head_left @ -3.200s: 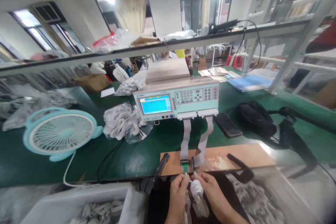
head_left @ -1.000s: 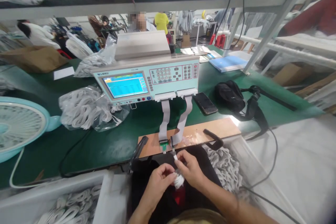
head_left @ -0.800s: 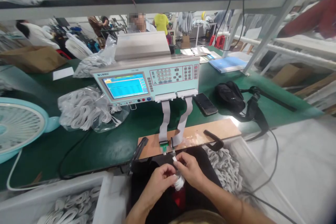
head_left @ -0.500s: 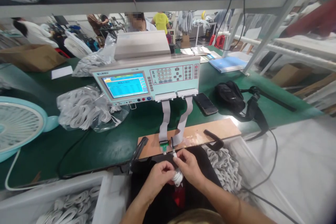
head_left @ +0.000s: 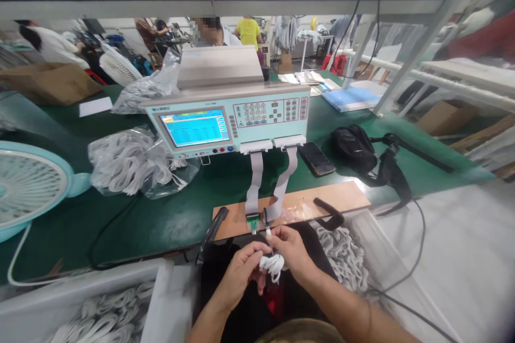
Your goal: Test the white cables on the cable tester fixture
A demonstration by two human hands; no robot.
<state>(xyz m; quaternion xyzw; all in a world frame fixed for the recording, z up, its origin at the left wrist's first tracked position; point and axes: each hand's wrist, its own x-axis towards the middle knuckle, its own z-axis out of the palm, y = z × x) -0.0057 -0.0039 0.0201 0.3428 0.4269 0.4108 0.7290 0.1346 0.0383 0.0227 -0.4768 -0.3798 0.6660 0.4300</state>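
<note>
A small coil of white cable point(head_left: 273, 266) hangs between my two hands above the lap. My left hand point(head_left: 242, 269) is closed, its thumb and fingertips pinching the cable at the top of the coil. With a closed pinch, my right hand point(head_left: 293, 252) grips the cable's white plug end point(head_left: 268, 231), which points up at the right-hand test connector point(head_left: 264, 216). Whether the plug is seated there I cannot tell. Beside it, a green circuit board point(head_left: 252, 223) sits on the wooden strip point(head_left: 328, 201). Grey ribbon cables point(head_left: 254, 182) run from both fixtures to the tester point(head_left: 267, 112) with its lit screen.
Bins of coiled cables stand at left point(head_left: 161, 278) and right point(head_left: 382, 236). Black clamps point(head_left: 213, 228) hold the strip at the table edge. A bag of cables point(head_left: 124, 161), a fan point(head_left: 32, 187), a phone point(head_left: 316, 159) and a black pouch point(head_left: 352, 147) lie around the tester.
The coil has opened out and shows more between my hands. My left hand has shifted up slightly toward my right hand. The text on the tester's screen has changed.
</note>
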